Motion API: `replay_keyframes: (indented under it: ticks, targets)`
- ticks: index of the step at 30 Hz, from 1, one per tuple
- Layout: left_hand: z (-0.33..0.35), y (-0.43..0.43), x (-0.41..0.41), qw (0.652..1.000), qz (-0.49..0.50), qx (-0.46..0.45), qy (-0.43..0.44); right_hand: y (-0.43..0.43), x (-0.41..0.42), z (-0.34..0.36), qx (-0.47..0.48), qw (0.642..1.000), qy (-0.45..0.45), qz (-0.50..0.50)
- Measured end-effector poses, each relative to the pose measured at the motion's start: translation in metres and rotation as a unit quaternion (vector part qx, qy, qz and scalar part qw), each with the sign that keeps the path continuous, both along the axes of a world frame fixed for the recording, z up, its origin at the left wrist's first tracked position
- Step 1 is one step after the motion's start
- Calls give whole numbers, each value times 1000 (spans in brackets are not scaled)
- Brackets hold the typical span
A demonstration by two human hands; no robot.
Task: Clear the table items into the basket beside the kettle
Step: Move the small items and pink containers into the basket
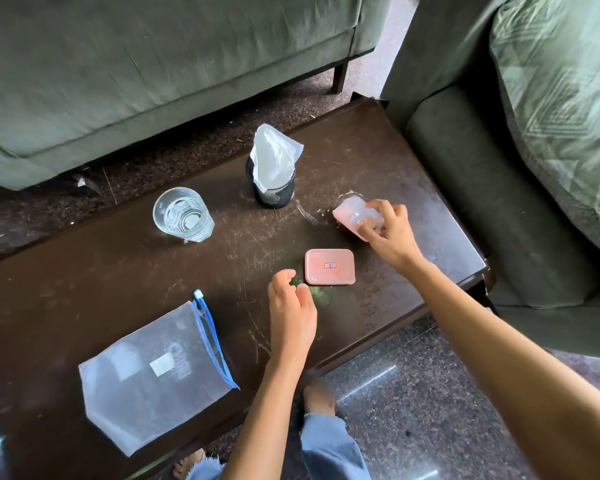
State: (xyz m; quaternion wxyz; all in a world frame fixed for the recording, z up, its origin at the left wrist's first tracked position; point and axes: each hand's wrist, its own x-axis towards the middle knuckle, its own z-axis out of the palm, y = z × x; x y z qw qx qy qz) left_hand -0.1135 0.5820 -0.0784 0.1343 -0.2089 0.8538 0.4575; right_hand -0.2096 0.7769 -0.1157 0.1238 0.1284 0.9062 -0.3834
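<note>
A dark wooden table holds a small pink lidded box near its front right. My left hand hovers just left of that box, fingers curled and holding nothing. My right hand grips a second pink box, tilted, at the table's right side. A glass of water stands at the far left. A black mesh cup with a white plastic bag stuffed in it stands at the far middle. A grey mesh zip pouch with a blue zipper lies at the front left. No basket or kettle is in view.
Green sofas stand beyond the table and to its right, the right one touching the table's end. My bare feet and jeans are on the speckled floor under the front edge.
</note>
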Motion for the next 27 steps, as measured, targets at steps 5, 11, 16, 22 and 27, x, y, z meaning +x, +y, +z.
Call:
replay_keyframes:
  ticks: [5, 11, 16, 22, 27]
  targets:
    - [0, -1, -5, 1000, 0, -5, -2, 3, 2, -2, -107, 987, -111, -53]
    - [-3, 0, -8, 1000, -6, -6, -5, 6, 3, -6, -45, 989, -91, -111]
    - [-4, 0, -12, 1000, -6, -3, -16, 7, -5, -7, -17, 986, -49, -161]
    - [-3, 0, -15, 1000, -4, 3, -24, 0, 0, -6, 137, 989, 36, -45]
    - [-2, -7, -15, 1000, 7, 11, -17, -19, -1, -6, 156, 988, -19, -11]
